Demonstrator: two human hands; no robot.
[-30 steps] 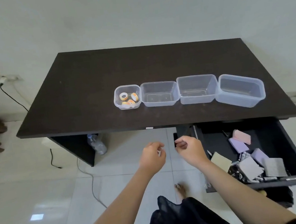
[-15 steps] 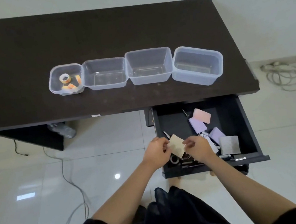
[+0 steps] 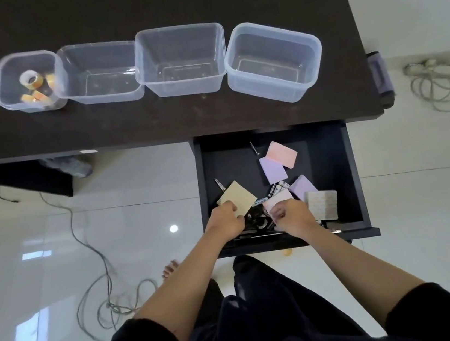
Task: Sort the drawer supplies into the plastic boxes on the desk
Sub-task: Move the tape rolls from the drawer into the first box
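Observation:
The open black drawer [image 3: 328, 156] under the desk holds sticky-note pads, scissors [image 3: 220, 184], batteries and small metal items. My left hand [image 3: 225, 222] pinches a tan note pad [image 3: 238, 197] at the drawer's front left. My right hand [image 3: 293, 217] grips a pale pink pad [image 3: 277, 199] beside it. A pink pad [image 3: 281, 154], purple pads [image 3: 272, 169] and a beige pad [image 3: 322, 203] lie further in. Four clear plastic boxes stand in a row on the dark desk [image 3: 154, 122]: the leftmost box [image 3: 8, 96] holds tape rolls [image 3: 30, 80], the other three [image 3: 99, 75] [image 3: 182, 58] [image 3: 272, 61] hold nothing.
A grey cable [image 3: 92, 259] loops over the white tiled floor at the left. A coiled white cord [image 3: 441, 81] lies on the floor at the right. A plastic bottle [image 3: 74, 165] sits under the desk. My dark clothing fills the bottom of the view.
The view has tipped down and closer to the drawer. Both hands went from above the floor into the drawer; the left took the tan pad, the right closed on the pale pink pad.

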